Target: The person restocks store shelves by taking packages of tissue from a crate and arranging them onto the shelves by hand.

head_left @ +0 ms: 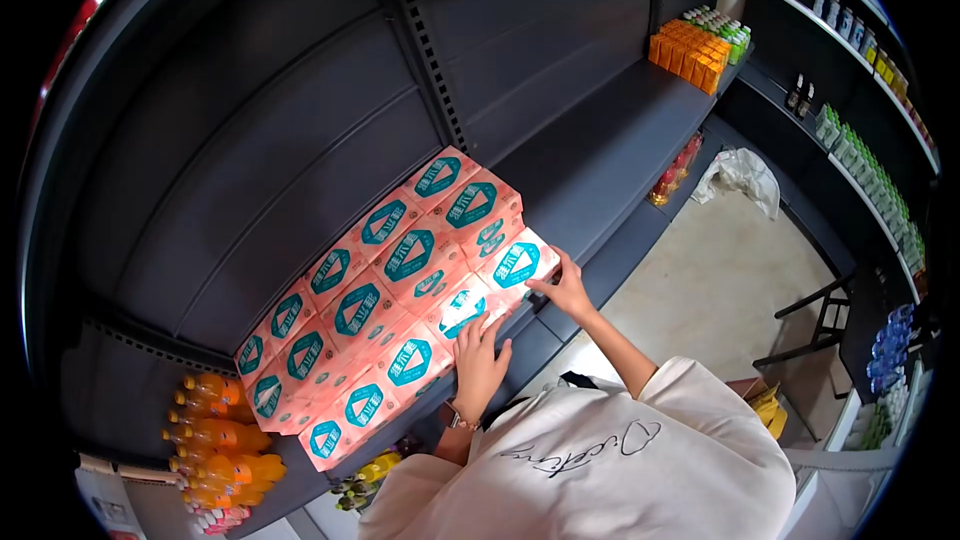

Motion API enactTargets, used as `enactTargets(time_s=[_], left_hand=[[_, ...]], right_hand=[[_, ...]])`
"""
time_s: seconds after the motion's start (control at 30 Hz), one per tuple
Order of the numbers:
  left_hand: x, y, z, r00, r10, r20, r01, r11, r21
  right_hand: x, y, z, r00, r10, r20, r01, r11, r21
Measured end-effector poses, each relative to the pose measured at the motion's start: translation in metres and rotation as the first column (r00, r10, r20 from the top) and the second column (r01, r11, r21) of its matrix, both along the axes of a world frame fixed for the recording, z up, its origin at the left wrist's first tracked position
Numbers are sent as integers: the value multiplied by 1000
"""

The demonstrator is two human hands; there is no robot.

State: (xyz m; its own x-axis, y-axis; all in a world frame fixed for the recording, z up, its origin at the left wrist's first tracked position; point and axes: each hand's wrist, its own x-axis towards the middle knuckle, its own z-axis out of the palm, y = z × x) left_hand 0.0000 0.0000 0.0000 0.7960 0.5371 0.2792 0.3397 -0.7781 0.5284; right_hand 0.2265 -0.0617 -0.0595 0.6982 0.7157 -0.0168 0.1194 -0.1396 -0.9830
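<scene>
Pink tissue packs (408,255) with teal labels stand in rows on a dark shelf (560,170), the back rows stacked higher than the front one. My right hand (568,290) is at the outer end of the front row, its fingers and thumb gripping the corner of the end pack (517,264). My left hand (481,360) rests against the front side of the neighbouring pack (462,310), fingers apart and holding nothing.
Orange bottles (225,430) stand left of the packs. Orange cartons (690,55) and green-capped bottles (738,38) are at the shelf's far end. A white plastic bag (740,178) lies on the floor. Bottles line the right shelves (840,155), near a black metal frame (815,315).
</scene>
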Motion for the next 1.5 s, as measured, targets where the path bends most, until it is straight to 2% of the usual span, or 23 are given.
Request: enactTargets(time_s=[0.07, 0.1, 0.13, 0.23, 0.3, 0.43, 0.53, 0.57, 0.6, 0.63, 0.7, 0.77, 0.8, 0.87, 0.9, 0.93, 1.0, 1.03, 1.07, 1.13, 1.2, 1.27, 1.5], left_hand=[[-11, -9, 4, 1000, 3, -23, -2, 999, 35], [11, 8, 4, 999, 17, -31, -13, 993, 114], [16, -9, 2, 998, 22, -55, -15, 993, 118], [19, -20, 5, 985, 45, -167, -10, 978, 207], [24, -25, 7, 975, 41, -218, 12, 972, 235], [27, -29, 27, 945, -57, -323, 121, 976, 183], [23, -37, 44, 937, -210, -278, 257, 955, 147], [18, -42, 40, 909, -297, -291, 329, 942, 66], [15, -47, 34, 872, -387, -301, 402, 916, -13], [13, -55, 30, 823, -482, -301, 479, 873, -89], [-3, -68, 19, 645, -646, -407, 657, 742, -136], [-17, -84, 24, 349, -761, -547, 833, 519, -191], [-25, -91, 18, 210, -790, -576, 875, 415, -251], [-51, -109, -3, 108, -841, -530, 897, 312, -312], [-62, -116, -14, 58, -862, -504, 905, 258, -338], [-70, -126, -27, 57, -895, -443, 948, 188, -258], [-83, -152, -36, -19, -874, -486, 960, 120, -253], [-90, -166, -41, -49, -860, -508, 963, 95, -253], [-98, -176, -49, -53, -920, -388, 982, 23, -188], [-139, -174, -30, -184, -904, -385, 968, -99, -230], [-132, -208, -39, -265, -908, -324, 959, -213, -185], [-160, -218, -35, -361, -885, -293, 923, -294, -249], [-274, -281, -19, -537, -812, -230, 824, -446, -351]], right_hand=[[-22, -4, -9, 966, -135, 220, 127, 991, 52], [-2, 21, -3, 957, -142, 254, 114, 986, 123], [4, 7, -5, 951, -133, 278, 104, 988, 116], [4, 1, -3, 976, -50, 213, 18, 989, 149], [4, -2, -5, 973, -42, 229, 30, 998, 57], [-37, -19, 0, 909, -309, 279, 263, 946, 190], [-80, -60, 9, 910, -411, 61, 394, 900, 186], [-100, -78, 10, 898, -438, -42, 439, 887, 143], [-118, -92, -3, 882, -446, -152, 469, 861, 198], [-134, -112, -7, 855, -382, -351, 471, 854, 219], [-180, -149, -24, 829, -420, -369, 493, 861, 128], [-226, -177, -48, 782, -493, -381, 552, 832, 57], [-249, -189, -48, 703, -551, -450, 628, 778, 28], [-299, -209, -37, 522, -631, -574, 750, 660, -43], [-321, -211, -39, 436, -627, -646, 813, 582, -17], [-334, -214, -42, 363, -616, -699, 869, 495, 15], [-363, -219, -47, 210, -549, -809, 946, 324, 25], [-375, -228, -42, 200, -550, -811, 954, 298, 33], [-390, -237, -38, 165, -576, -801, 968, 251, 19], [-447, -232, -16, 92, -564, -821, 981, 194, -24], [-456, -267, -16, 127, -549, -826, 985, 167, 41], [-501, -275, -14, 140, -506, -851, 985, 158, 68], [-646, -303, -6, -18, -485, -874, 996, -86, 27]])
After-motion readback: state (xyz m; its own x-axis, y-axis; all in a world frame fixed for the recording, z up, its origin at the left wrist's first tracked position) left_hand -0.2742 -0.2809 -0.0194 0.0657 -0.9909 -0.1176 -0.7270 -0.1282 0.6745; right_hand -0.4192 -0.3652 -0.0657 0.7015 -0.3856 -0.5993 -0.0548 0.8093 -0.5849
